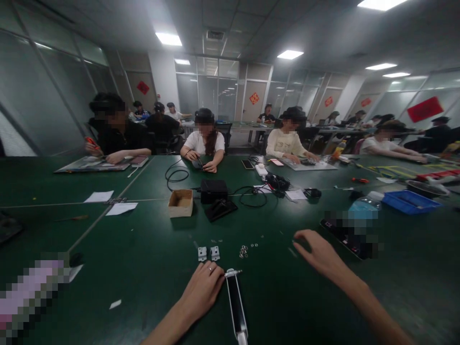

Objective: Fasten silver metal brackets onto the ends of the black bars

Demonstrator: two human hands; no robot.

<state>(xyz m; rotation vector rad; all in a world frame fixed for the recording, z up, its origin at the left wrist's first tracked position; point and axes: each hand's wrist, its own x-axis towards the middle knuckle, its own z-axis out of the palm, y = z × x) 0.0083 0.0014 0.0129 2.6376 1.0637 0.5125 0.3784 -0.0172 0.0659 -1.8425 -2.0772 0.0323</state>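
A long, narrow white frame (245,311) with a dark gap along its middle lies lengthwise on the green table in front of me. At its far end a thin metal pin or bolt (233,272) runs across. My left hand (204,286), palm down, has its fingers curled and its thumb side against that far end; the fingertips are partly hidden. Two small metal brackets (202,254) (214,253) lie just beyond its fingers. Right of them is a loose cluster of small nuts or washers (244,251). Over the table farther right, my right hand (313,245) is open, with thumb and fingers apart.
Beyond my hands are an open cardboard box (180,205), a black case (214,190) and cables. A blue tray (410,202) and a bottle (364,207) stand at right. Paper scraps (122,208) lie at left. Several people sit working across the table.
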